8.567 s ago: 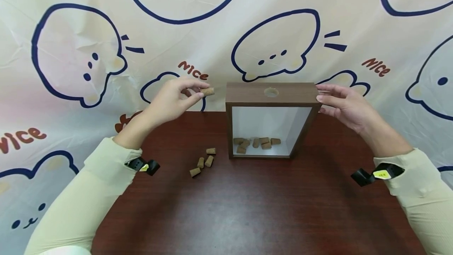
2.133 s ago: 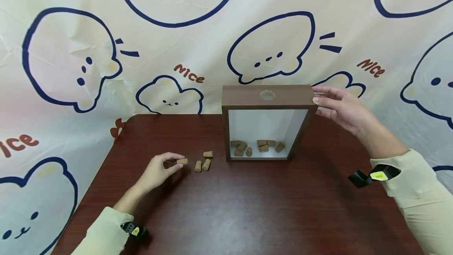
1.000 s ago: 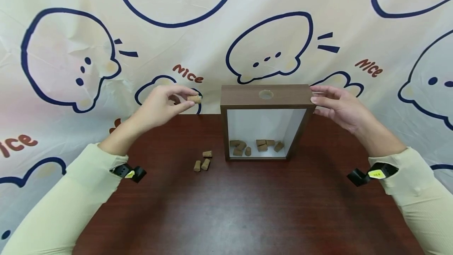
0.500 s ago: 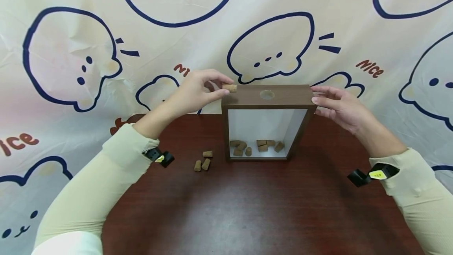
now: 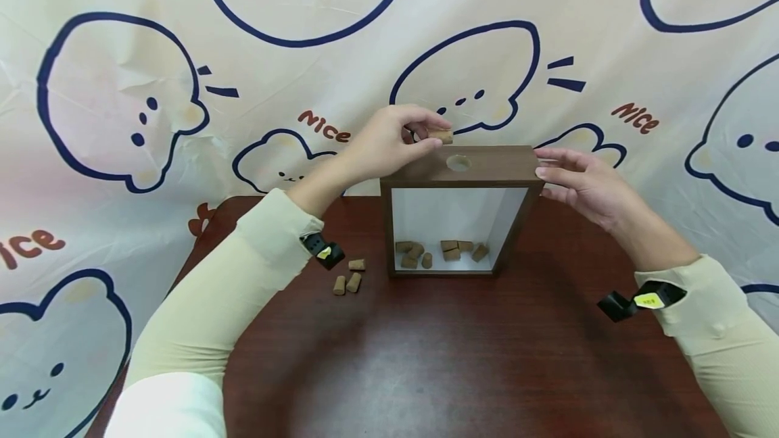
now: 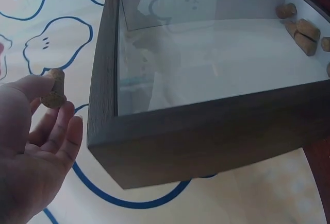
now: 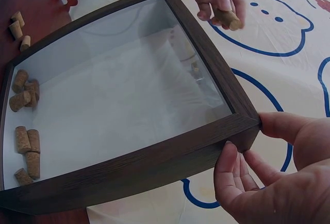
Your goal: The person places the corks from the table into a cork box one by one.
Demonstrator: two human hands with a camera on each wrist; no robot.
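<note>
Between thumb and fingers, my left hand (image 5: 392, 140) pinches a cork (image 5: 441, 136) just above the top of a brown wooden box (image 5: 420, 166). A round hole (image 5: 459, 163) in that top lies slightly right of and below the cork in the head view. In the left wrist view the cork (image 6: 55, 87) is apart from the frame. My right hand (image 5: 590, 184) grips the box's upper right corner, thumb on one side and fingers on another, as the right wrist view shows. Through the clear front, several corks (image 5: 450, 250) lie on the box's floor.
Three loose corks (image 5: 353, 282) lie on the dark red-brown table (image 5: 426, 357), left of the box. Behind the table hangs a pale cloth (image 5: 292, 80) with cartoon outlines. Each wrist wears a strapped black camera (image 5: 645, 297).
My left hand has picked a cork off the table, lifted it, and carried it right to above the box top. Corks inside have shifted since the oldest frame. The right hand keeps its hold.
</note>
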